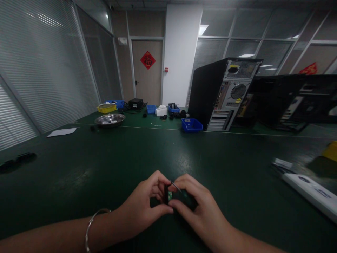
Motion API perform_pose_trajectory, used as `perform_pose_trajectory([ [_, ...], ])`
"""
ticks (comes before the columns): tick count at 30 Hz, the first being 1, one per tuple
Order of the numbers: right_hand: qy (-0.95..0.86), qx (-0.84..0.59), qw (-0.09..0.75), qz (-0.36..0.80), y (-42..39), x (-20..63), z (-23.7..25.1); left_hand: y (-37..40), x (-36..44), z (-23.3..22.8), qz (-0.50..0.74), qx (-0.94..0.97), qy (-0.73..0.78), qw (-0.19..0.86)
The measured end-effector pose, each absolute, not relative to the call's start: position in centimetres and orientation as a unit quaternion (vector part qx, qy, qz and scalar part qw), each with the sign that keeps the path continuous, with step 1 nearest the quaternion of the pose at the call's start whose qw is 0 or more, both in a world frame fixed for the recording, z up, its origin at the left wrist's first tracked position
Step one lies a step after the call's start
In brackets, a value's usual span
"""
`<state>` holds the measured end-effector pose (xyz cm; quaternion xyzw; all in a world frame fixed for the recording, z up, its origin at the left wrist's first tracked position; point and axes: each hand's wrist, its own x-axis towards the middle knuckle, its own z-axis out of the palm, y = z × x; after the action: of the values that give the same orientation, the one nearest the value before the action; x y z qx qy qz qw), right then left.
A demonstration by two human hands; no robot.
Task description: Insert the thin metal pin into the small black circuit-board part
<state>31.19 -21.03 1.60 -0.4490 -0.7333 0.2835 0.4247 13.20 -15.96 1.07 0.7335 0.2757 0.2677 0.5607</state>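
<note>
A small black part with a green circuit board (170, 195) sits pinched between two hands just above the near edge of a dark green table (131, 158), low in the centre of the view. The left hand (143, 207) clamps thumb and forefinger on the part's left side; a thin bangle (92, 221) circles that wrist. The right hand (200, 207) closes its fingers on the part's right side, and a thin metal sliver (176, 186) slants across the top of the part between the fingertips; what it belongs to cannot be told. To the right lies a long white device (313, 193), well apart from the hands. Farther back stand an open black computer tower (223, 93), a blue bin (191, 124) just before it, a steel bowl (109, 119), a yellow tray (106, 108) and a white sheet of paper (61, 132). A door with a red diamond sign (147, 59) closes the room behind.
</note>
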Motion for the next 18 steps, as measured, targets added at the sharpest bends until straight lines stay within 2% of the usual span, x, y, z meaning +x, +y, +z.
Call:
perform_pose_trajectory([
  [8, -0.75, -0.43, 0.428, 0.264, -20.9, 31.3, 1.6, -15.7, 14.0, 0.3, 0.302, 0.6, 0.255, 0.696],
  [13, -0.747, -0.432, 0.425, 0.273, -20.9, 31.4, 1.5, -14.7, 13.8, 1.1, 0.308, 0.621, 0.264, 0.671],
  [18, -0.734, -0.464, 0.419, 0.264, -21.0, 31.8, 1.4, -9.8, 11.6, 1.5, 0.438, 0.59, 0.341, 0.586],
])
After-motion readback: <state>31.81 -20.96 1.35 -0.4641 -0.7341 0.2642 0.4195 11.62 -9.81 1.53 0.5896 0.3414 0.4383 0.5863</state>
